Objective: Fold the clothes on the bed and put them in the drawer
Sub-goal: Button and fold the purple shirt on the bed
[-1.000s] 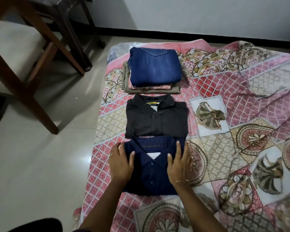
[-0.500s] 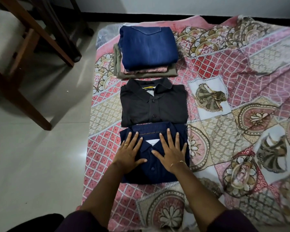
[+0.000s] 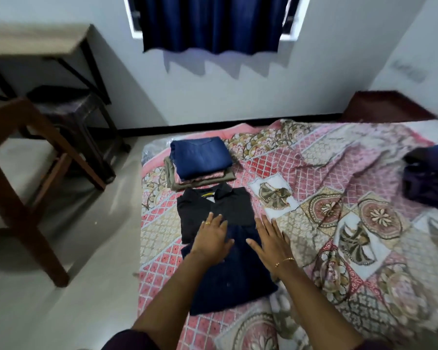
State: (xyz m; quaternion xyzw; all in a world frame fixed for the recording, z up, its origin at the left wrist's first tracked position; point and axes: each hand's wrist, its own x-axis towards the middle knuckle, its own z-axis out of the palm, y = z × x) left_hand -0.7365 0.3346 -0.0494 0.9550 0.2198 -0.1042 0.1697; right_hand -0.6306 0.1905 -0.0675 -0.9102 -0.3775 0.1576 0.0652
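In the lower middle of the frame, the navy shirt point(image 3: 228, 276) lies folded on the bed point(image 3: 339, 248), near the bed's left edge. Both hands are over its upper part with straight, spread fingers, and they hold nothing. The left hand point(image 3: 213, 236) (it has a ring on one finger) reaches across the line where the navy shirt meets the black shirt point(image 3: 228, 205), so its fingertips are over the black cloth. The right hand point(image 3: 269, 242), with a thin bracelet at the wrist, is at the right edge of the navy shirt, partly over the patterned bedcover. I cannot tell for sure whether the palms press on the cloth or are just above it.

The black shirt is folded too, collar up, and it lies just above the navy one in the frame; the two seem to touch or overlap a little. Above it, in the middle of the frame, there is a stack of folded clothes point(image 3: 200, 162) with a blue denim piece on top and olive and pink pieces under it. At the right edge of the frame a dark heap of clothes point(image 3: 427, 178) lies unfolded on the bed, well apart from the others.

At the left stands a wooden table point(image 3: 18, 157) on the floor, and at the top centre a dark blue curtain point(image 3: 213, 24) hangs on the wall.
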